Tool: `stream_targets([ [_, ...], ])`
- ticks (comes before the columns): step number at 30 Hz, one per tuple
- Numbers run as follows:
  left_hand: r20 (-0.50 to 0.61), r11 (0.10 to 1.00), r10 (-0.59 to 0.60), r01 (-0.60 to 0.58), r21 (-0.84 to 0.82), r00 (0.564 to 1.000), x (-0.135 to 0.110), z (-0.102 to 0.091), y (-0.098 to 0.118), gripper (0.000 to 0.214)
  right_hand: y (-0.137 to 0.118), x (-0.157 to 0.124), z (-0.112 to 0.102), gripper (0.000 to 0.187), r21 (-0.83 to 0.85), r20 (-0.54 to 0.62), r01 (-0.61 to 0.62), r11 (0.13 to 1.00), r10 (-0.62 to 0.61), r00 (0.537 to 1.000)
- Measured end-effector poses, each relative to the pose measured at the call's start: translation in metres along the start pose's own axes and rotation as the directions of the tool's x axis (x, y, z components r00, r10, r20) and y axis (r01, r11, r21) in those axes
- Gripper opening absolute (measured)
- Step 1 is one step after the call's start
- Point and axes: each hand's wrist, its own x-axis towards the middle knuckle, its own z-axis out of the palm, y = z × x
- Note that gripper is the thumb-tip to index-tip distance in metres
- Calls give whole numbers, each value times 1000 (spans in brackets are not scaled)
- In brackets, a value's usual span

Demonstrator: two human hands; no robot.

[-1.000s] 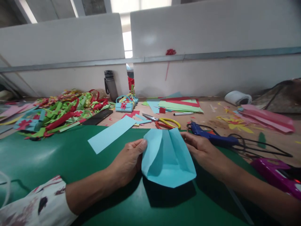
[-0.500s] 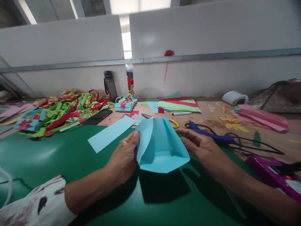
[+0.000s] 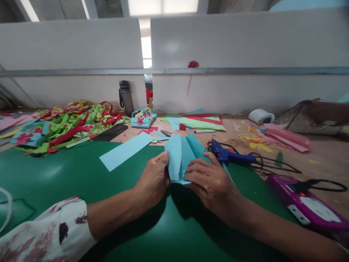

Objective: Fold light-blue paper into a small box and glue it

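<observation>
A folded light-blue paper piece point(image 3: 176, 154), shaped like an open pouch, is held up above the green table mat point(image 3: 68, 182). My left hand point(image 3: 154, 174) pinches its left side, thumb on the outer face. My right hand point(image 3: 209, 178) is closed over its front right part, fingers pressing on the paper near the lower edge and covering it. Left of my hands lies a flat light-blue paper strip point(image 3: 127, 151). Just behind the held paper, a pair of scissors point(image 3: 166, 133) is partly hidden.
A blue glue gun point(image 3: 231, 156) and a purple power strip point(image 3: 308, 203) with cords lie at right. Behind are stacked paper sheets point(image 3: 201, 123), a small blue paper bag point(image 3: 141, 120), a dark bottle point(image 3: 125, 98) and a heap of paper scraps point(image 3: 89, 118).
My right hand has moved left from the paper's side onto its front. The paper's wide opening is now pressed narrower and folded. My left hand keeps its hold.
</observation>
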Motion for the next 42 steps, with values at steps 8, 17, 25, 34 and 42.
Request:
stream_targets([
  [8, 166, 949, -85, 29, 315, 982, -5, -12, 14, 28, 2, -2, -10, 20, 57, 103, -90, 994, 84, 991],
  [17, 125, 909, -54, -3, 417, 991, -1, -18, 16, 28, 3, -2, -12, 21, 79, 169, -110, 991, 95, 981],
  [25, 4, 924, 13, -14, 381, 1000, -9, -6, 13, 27, -14, 8, -18, 23, 18, 269, -371, 928, 353, 896],
  [34, 45, 907, 2, -20, 421, 999, -11, -5, 7, 29, -9, 5, -14, 14, 60, 304, -404, 913, 368, 878],
  [42, 53, 804, 91, -105, 585, 994, -9, -4, 9, 25, -13, 6, -16, 14, 117, 276, -440, 891, 396, 876],
])
